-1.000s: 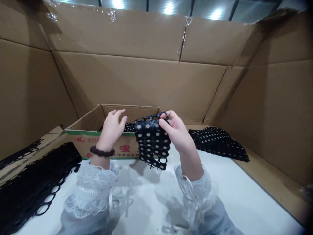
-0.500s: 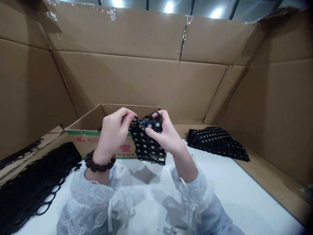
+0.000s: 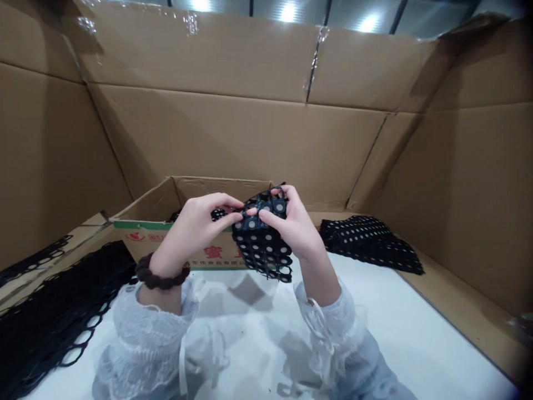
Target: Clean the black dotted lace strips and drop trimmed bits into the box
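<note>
Between my two hands hangs a piece of black netted fabric [image 3: 264,247] with rows of pale round dots. My left hand [image 3: 202,222] pinches its upper left edge between thumb and fingertips. With thumb and fingers, my right hand [image 3: 293,222] grips the upper right part, and a loop of the netting lies round a fingertip. The fabric's lower end dangles free above the white table [image 3: 250,344], in front of an open cardboard box [image 3: 154,244]. Inside that box, more dotted black fabric [image 3: 219,214] shows partly behind my left hand.
A stack of black looped netting [image 3: 70,305] lies on the left of the table, with another strip [image 3: 37,261] beyond it. Folded dotted black fabric [image 3: 370,241] rests at the right. Tall cardboard walls [image 3: 233,133] enclose the back and sides.
Both hands and the fabric have shifted slightly right. My left hand has moved its pinch along the fabric's top edge, closer to my right thumb.
</note>
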Motion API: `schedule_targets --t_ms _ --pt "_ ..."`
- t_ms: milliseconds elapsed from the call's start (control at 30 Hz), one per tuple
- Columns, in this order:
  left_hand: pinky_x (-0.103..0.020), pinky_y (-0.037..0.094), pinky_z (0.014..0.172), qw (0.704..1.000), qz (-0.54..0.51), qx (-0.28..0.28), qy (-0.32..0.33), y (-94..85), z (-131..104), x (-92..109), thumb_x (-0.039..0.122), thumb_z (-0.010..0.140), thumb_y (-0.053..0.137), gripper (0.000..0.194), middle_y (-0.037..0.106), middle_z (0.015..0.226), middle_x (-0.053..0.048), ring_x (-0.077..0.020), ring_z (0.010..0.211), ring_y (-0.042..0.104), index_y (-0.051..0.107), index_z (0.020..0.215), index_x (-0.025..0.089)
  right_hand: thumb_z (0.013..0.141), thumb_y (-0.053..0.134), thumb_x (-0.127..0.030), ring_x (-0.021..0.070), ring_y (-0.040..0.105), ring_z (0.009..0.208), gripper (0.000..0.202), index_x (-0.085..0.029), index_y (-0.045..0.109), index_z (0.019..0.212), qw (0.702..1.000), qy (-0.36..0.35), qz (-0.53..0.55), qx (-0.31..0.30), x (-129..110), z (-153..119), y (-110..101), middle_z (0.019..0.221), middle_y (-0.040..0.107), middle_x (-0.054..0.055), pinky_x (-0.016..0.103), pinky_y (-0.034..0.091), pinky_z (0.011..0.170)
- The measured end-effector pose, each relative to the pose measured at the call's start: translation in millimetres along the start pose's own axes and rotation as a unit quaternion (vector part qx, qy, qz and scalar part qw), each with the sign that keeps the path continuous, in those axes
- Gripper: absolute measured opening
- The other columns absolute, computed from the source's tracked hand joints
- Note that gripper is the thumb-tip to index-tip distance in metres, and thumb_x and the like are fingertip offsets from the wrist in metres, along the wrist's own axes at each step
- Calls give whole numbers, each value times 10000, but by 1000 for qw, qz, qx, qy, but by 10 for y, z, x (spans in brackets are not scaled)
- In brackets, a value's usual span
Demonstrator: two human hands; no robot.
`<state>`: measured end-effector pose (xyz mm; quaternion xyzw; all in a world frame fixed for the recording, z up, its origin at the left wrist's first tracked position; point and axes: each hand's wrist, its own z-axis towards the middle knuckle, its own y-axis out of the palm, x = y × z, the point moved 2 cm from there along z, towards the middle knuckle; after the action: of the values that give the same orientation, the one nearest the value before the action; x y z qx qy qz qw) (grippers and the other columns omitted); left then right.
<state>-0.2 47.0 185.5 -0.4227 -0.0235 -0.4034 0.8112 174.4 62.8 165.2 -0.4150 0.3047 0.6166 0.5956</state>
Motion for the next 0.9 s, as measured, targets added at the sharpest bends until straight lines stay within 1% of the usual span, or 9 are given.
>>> schedule_targets --t_ms 100,200,367,400,467,533,667,767,900 --pt "-243 473 678 999 2 41 -27 -18 -14 15 318 804 514 177 682 783 1 -151 722 617 655 793 212 708 597 -227 170 550 967 358 -225 380 993 999 -23 -19 -14 16 5 10 1095 507 58 313 427 847" --pt "-233 489 647 987 -61 134 -68 0 -1 -82 340 806 513 186 663 759 -11 -137 680 615 629 823 195 717 600 -253 187 537 1000 305 -215 409 952 998 -39 -52 -10 8 -6 26 1080 521 69 327 422 860" --pt "-249 505 621 935 -38 323 -142 65 37 -513 352 853 412 266 641 773 -43 -143 666 614 562 979 172 741 586 -273 179 603 893 257 -212 378 880 998 -1 -55 -38 -9 -35 39 904 619 52 335 430 823" --pt "-266 508 652 934 -10 323 -153 88 51 -616 334 853 410 272 647 809 -58 -154 701 621 555 1007 163 748 581 -273 171 615 869 256 -212 370 880 998 6 -40 -48 -15 -38 33 875 632 43 328 432 814" --pt "-326 493 779 956 64 241 -153 149 92 -759 294 813 481 270 654 923 -95 -201 848 623 573 1020 148 747 595 -301 159 624 817 282 -211 366 884 998 15 -20 -53 -27 -39 9 839 638 29 312 442 776" --pt "-374 432 902 973 116 163 -119 184 111 -746 267 790 523 268 637 1041 -114 -239 1009 575 602 1012 140 724 625 -348 148 613 747 331 -205 378 891 998 22 -21 -46 -33 -33 -18 806 625 14 294 450 706" --pt "-291 437 879 981 68 179 -13 87 39 -279 283 871 427 258 648 1028 -45 -165 963 586 610 1023 184 708 644 -347 131 583 717 352 -188 419 928 998 25 -5 -65 -18 -8 -23 810 595 12 280 451 678" --pt "-266 443 842 993 27 105 47 37 -30 79 327 832 516 231 655 997 -15 -153 915 595 621 1005 216 696 652 -287 138 579 816 340 -187 454 954 995 -5 49 -81 -8 11 -3 901 590 33 280 456 754" --pt "-304 430 826 996 50 43 59 69 -43 188 336 767 600 208 669 947 -19 -184 893 594 650 923 208 689 650 -258 136 585 752 341 -182 484 977 996 -10 65 -68 15 15 29 819 606 19 285 467 725"
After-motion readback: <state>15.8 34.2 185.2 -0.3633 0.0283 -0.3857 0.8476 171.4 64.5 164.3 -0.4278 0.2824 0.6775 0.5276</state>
